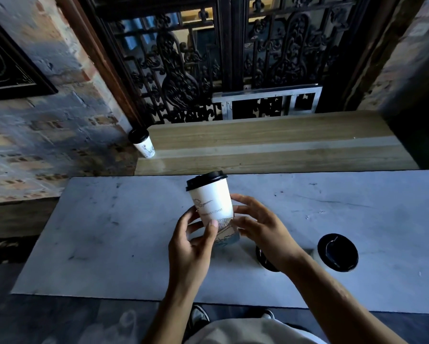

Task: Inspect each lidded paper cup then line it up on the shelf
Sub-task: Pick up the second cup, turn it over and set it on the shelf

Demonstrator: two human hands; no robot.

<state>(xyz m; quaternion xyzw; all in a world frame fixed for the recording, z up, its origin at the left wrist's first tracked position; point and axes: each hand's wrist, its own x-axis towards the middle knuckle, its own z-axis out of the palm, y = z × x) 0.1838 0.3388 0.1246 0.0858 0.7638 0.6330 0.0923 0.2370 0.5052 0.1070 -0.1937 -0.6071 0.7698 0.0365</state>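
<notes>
Head view: both hands grip cup [212, 199].
Left hand [192, 240] at 7, right hand [259, 228] at 4; second cup [143, 143] on shelf [270, 145].

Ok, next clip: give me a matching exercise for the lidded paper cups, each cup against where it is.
Things:
1. white paper cup with black lid and line drawing
2. small white paper cup with black lid, far left
3. cup with black lid seen from above, far right

Places:
A. standing on the grey marble table
B. standing on the wooden shelf
C. held in both hands

Pairs: 1-C, 2-B, 3-A
</notes>
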